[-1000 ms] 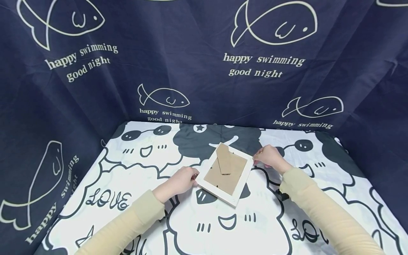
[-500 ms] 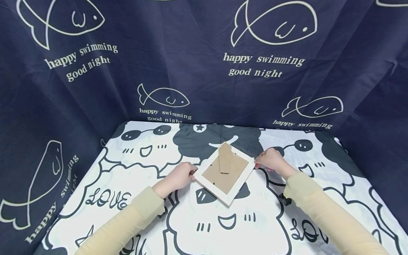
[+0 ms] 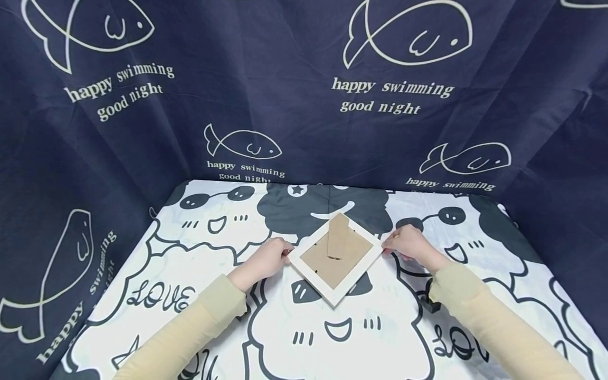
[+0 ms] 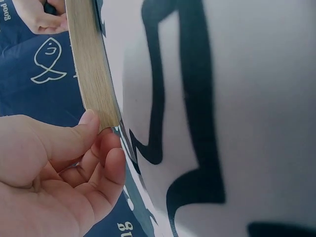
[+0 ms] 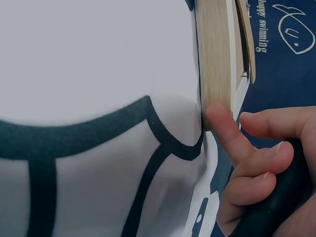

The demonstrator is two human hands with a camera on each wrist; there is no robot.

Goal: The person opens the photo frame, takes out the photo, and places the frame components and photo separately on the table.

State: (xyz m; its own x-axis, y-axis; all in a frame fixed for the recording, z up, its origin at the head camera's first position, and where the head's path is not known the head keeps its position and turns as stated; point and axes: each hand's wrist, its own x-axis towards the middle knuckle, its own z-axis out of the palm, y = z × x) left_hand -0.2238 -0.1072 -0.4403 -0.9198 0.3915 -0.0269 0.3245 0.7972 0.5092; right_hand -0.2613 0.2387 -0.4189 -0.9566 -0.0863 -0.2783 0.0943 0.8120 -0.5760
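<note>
A white picture frame [image 3: 357, 271] lies face down on the patterned cloth [image 3: 389, 338], one corner toward me. Its brown backing board [image 3: 353, 253] faces up, with a cardboard stand leg [image 3: 338, 237] lying against it. My left hand [image 3: 267, 259] pinches the frame's left corner. In the left wrist view the thumb presses the pale wooden side [image 4: 91, 64] right at its end. At the opposite corner is my right hand [image 3: 412, 244], holding it by the fingertips. The right wrist view has one fingertip [image 5: 217, 114] on the wooden side and another finger beside the white face.
The cloth with cartoon sheep covers the whole table. Behind the table hangs a dark blue curtain [image 3: 304, 95] with fish drawings, which also closes off both sides. A black item [image 5: 276, 197] shows against my right palm.
The picture frame has turned clockwise on the cloth, its near corner swinging left. My left hand has moved away from me a little, and my right hand has come slightly nearer and outward.
</note>
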